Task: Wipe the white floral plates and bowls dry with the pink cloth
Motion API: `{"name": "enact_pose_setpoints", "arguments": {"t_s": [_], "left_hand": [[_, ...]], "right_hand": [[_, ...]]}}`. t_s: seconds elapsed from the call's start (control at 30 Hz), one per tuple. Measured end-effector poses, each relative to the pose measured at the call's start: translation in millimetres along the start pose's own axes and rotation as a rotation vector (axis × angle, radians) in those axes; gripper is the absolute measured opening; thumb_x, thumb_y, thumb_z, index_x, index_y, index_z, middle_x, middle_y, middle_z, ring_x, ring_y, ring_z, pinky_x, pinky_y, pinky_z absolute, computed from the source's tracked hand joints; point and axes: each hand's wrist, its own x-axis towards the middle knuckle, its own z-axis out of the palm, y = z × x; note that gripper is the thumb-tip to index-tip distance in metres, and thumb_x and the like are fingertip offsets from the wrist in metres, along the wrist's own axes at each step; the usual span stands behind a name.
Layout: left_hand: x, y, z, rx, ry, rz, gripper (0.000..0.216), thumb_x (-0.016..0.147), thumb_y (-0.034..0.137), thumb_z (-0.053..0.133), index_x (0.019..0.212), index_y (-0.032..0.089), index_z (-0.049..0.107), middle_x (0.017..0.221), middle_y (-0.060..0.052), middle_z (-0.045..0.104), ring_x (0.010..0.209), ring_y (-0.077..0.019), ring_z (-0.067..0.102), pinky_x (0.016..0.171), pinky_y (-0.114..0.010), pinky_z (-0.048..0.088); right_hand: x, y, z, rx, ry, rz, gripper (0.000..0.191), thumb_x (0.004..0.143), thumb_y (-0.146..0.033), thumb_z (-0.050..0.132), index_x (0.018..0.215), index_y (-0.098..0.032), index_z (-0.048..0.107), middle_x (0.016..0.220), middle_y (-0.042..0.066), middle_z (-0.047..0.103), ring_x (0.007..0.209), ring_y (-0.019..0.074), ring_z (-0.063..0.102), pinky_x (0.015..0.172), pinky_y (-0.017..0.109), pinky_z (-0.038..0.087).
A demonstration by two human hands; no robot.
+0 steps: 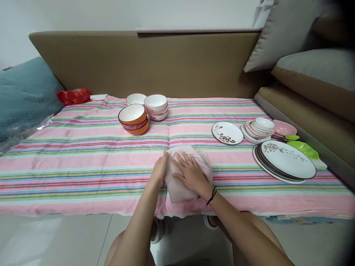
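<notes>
A pale pink folded cloth bundle lies on the striped tablecloth close to its front edge. My right hand, with a black cord on the wrist, rests flat on top of the bundle with its fingers spread. Against the bundle's left side is my left hand, seen from the thumb side. Most of its fingers are hidden, so its grip on the cloth cannot be made out. Whatever may be inside the bundle is out of sight.
Orange-rimmed bowls and white bowls are stacked at the back. To the right lie a patterned plate, small white dishes, stacked oval plates and a green leaf-shaped dish. Cushions stand beyond.
</notes>
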Motion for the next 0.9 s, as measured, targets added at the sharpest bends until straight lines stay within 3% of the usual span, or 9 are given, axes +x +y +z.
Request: {"name": "enact_pose_setpoints", "arguments": {"t_s": [0.17, 0.3, 0.4, 0.47, 0.53, 0.63, 0.73, 0.8, 0.9], "left_hand": [[2.7, 0.7, -1.6, 0.016, -0.029, -0.002, 0.049, 0.076, 0.06, 0.059, 0.096, 0.017, 0.07, 0.103, -0.012, 0.071, 0.096, -0.0296, 0.064, 0.078, -0.035, 0.048], [6.4, -1.5, -2.3, 0.038, -0.019, -0.007, 0.047, 0.077, 0.059, 0.057, 0.097, 0.018, 0.069, 0.102, -0.011, 0.071, 0.092, -0.0278, 0.064, 0.076, -0.034, 0.047], [5.8, -1.2, -1.6, 0.057, 0.008, 0.03, 0.038, 0.078, 0.056, 0.059, 0.083, 0.019, 0.067, 0.082, -0.007, 0.07, 0.078, -0.0241, 0.062, 0.07, -0.032, 0.045], [4.0, 0.2, -0.8, 0.092, 0.033, 0.029, 0.038, 0.079, 0.056, 0.057, 0.065, 0.021, 0.058, 0.058, -0.002, 0.058, 0.058, -0.0197, 0.054, 0.059, -0.031, 0.041], [2.3, 1.8, -0.3, 0.121, 0.033, -0.002, 0.044, 0.081, 0.058, 0.054, 0.054, 0.024, 0.046, 0.045, 0.001, 0.042, 0.045, -0.0164, 0.041, 0.051, -0.03, 0.035], [1.5, 3.3, -0.2, 0.112, 0.018, -0.017, 0.042, 0.079, 0.059, 0.056, 0.057, 0.024, 0.049, 0.045, 0.002, 0.042, 0.045, -0.0165, 0.041, 0.05, -0.03, 0.035], [2.4, 3.2, -0.7, 0.111, 0.05, 0.007, 0.038, 0.076, 0.059, 0.06, 0.067, 0.022, 0.056, 0.053, 0.0, 0.051, 0.054, -0.0185, 0.05, 0.055, -0.03, 0.039], [2.6, 2.9, -0.8, 0.121, 0.057, -0.013, 0.04, 0.076, 0.06, 0.058, 0.066, 0.022, 0.055, 0.051, 0.0, 0.05, 0.055, -0.0186, 0.05, 0.056, -0.03, 0.04], [1.1, 3.2, -0.6, 0.1, 0.049, -0.046, 0.04, 0.078, 0.059, 0.057, 0.068, 0.021, 0.056, 0.05, 0.001, 0.049, 0.052, -0.0169, 0.048, 0.053, -0.029, 0.039]], "right_hand": [[-0.2, -10.8, 8.5, -0.118, 0.144, 0.223, 0.056, 0.097, -0.04, 0.045, 0.142, -0.007, 0.044, 0.152, 0.018, 0.036, 0.143, 0.033, 0.027, 0.115, 0.054, 0.024], [0.2, -19.5, 12.0, -0.15, 0.183, 0.317, 0.05, 0.094, -0.034, 0.049, 0.132, -0.004, 0.053, 0.14, 0.025, 0.049, 0.134, 0.0371, 0.041, 0.108, 0.055, 0.034], [0.6, -17.3, 7.6, -0.102, 0.145, 0.201, 0.046, 0.096, -0.032, 0.046, 0.135, -0.01, 0.052, 0.147, 0.017, 0.044, 0.138, 0.0349, 0.035, 0.111, 0.054, 0.031], [1.2, -13.2, 3.1, -0.04, 0.109, 0.072, 0.046, 0.097, -0.032, 0.045, 0.14, -0.018, 0.048, 0.152, 0.009, 0.039, 0.142, 0.0327, 0.029, 0.113, 0.053, 0.028], [2.4, -9.5, -1.0, 0.024, 0.077, -0.036, 0.043, 0.096, -0.032, 0.05, 0.138, -0.023, 0.051, 0.148, 0.004, 0.045, 0.141, 0.0312, 0.03, 0.113, 0.052, 0.029], [4.9, -7.5, -5.2, 0.142, 0.07, -0.128, 0.026, 0.091, -0.027, 0.059, 0.116, -0.023, 0.067, 0.125, 0.003, 0.064, 0.126, 0.0266, 0.047, 0.107, 0.044, 0.037], [7.6, -8.3, -7.7, 0.257, 0.087, -0.141, 0.013, 0.089, -0.022, 0.061, 0.095, -0.022, 0.073, 0.103, 0.002, 0.07, 0.102, 0.0202, 0.058, 0.093, 0.036, 0.047], [8.9, -8.5, -8.7, 0.283, 0.086, -0.134, 0.013, 0.089, -0.02, 0.061, 0.092, -0.022, 0.073, 0.1, 0.003, 0.069, 0.097, 0.0183, 0.059, 0.088, 0.032, 0.049], [8.7, -7.1, -9.0, 0.25, 0.088, -0.11, 0.02, 0.089, -0.023, 0.062, 0.107, -0.021, 0.07, 0.118, 0.005, 0.064, 0.111, 0.0211, 0.055, 0.097, 0.036, 0.047]]}}
